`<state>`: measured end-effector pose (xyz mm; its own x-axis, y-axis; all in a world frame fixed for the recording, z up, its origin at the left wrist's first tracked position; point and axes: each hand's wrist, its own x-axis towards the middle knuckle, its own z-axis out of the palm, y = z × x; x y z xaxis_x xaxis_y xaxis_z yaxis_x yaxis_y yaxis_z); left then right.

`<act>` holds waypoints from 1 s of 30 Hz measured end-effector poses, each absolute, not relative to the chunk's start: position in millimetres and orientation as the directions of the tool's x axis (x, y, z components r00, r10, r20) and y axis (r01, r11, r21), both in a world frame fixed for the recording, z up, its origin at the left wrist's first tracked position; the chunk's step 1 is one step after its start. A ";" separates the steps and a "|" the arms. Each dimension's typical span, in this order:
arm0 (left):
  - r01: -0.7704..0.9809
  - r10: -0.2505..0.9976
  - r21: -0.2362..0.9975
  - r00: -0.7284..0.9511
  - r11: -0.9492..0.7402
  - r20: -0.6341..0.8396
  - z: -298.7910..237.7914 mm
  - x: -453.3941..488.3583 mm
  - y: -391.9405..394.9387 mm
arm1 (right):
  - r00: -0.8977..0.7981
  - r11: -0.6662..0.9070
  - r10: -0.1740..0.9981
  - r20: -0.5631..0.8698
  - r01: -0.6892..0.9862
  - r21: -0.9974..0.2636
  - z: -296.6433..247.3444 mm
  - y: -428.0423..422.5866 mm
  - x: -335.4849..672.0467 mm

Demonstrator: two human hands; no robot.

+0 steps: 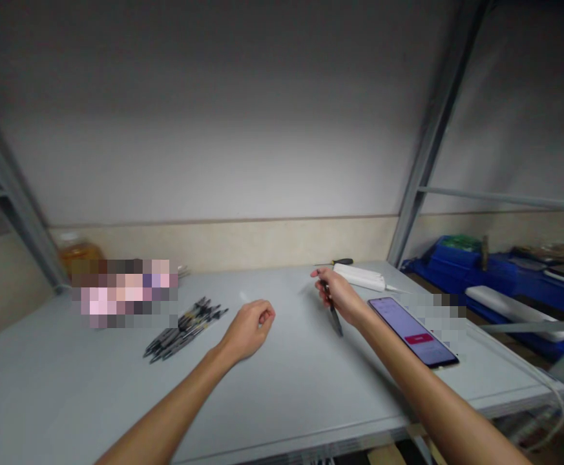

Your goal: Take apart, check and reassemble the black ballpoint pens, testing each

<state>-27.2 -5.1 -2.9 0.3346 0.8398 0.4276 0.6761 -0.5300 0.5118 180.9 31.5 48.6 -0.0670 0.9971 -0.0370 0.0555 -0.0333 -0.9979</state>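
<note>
**Right hand pinches a pen over the grey table, left hand curled beside it**

Right hand is held just above the flat pale-grey table top, towards the back right. Its thumb and fingers are closed round the upper end of a slim dark pen. The pen hangs tip-down and slightly slanted, with the tip at or just off the surface; contact can't be told.

Left hand is nearer the middle of the table, knuckles up, with the fingers curled in to a loose fist. Can't tell whether anything small sits inside.

A loose heap of dark pens lies on the table just left of the left hand, all pointing roughly the same way and not touched by it.

A black smartphone with a lit purple screen lies flat to the right of the right forearm, near the table edge.

A white plastic tube with a nozzle lies behind the right hand, and a black-handled screwdriver lies just behind that, by the wall.

An amber bottle stands at the back left. Blue plastic bins sit off the table on the right.
</note>
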 end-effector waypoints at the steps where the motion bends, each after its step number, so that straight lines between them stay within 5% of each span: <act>1: 0.679 0.838 0.506 0.337 -0.532 0.430 -3.1 -27.3 -5.2 | -0.054 0.007 0.999 -0.004 0.206 -0.978 44.6 32.0 183.7; 4: 0.687 0.834 0.490 0.345 -0.537 0.430 -4.0 -27.8 -4.9 | -0.077 0.133 0.991 0.110 0.636 -0.760 32.9 32.7 194.8; 7: 0.699 0.832 0.469 0.356 -0.539 0.426 -4.6 -28.7 -3.9 | -0.154 0.218 0.971 0.182 0.884 -0.413 23.2 29.5 206.6; 11: 0.756 0.832 0.394 0.352 -0.523 0.429 -4.5 -31.1 -2.5 | -0.096 0.104 0.988 0.123 0.993 -0.062 15.0 17.2 217.4; 16: 0.818 0.846 0.296 0.374 -0.494 0.380 -2.4 -35.1 -4.2 | -0.059 0.027 0.977 0.205 0.987 0.157 12.4 5.5 226.0; 21: 0.911 0.887 0.158 0.313 -0.381 0.339 1.6 -36.2 -6.3 | -0.149 0.105 0.932 0.330 0.984 0.146 17.1 4.8 224.2; 26: 0.989 0.946 -0.008 0.143 -0.147 0.292 4.2 -40.5 -5.2 | -0.387 0.552 0.794 0.469 0.782 -0.290 34.6 -10.3 201.3; 30: 0.996 0.949 -0.087 0.044 -0.017 0.313 7.6 -47.7 -4.7 | -0.455 0.678 0.715 0.530 0.633 -0.372 36.8 -23.1 191.0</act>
<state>-47.7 -4.7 7.6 0.0439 0.9488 0.3128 0.9960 -0.0173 -0.0874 191.0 -23.1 36.8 -0.4548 0.7154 0.5305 0.6335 0.6785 -0.3719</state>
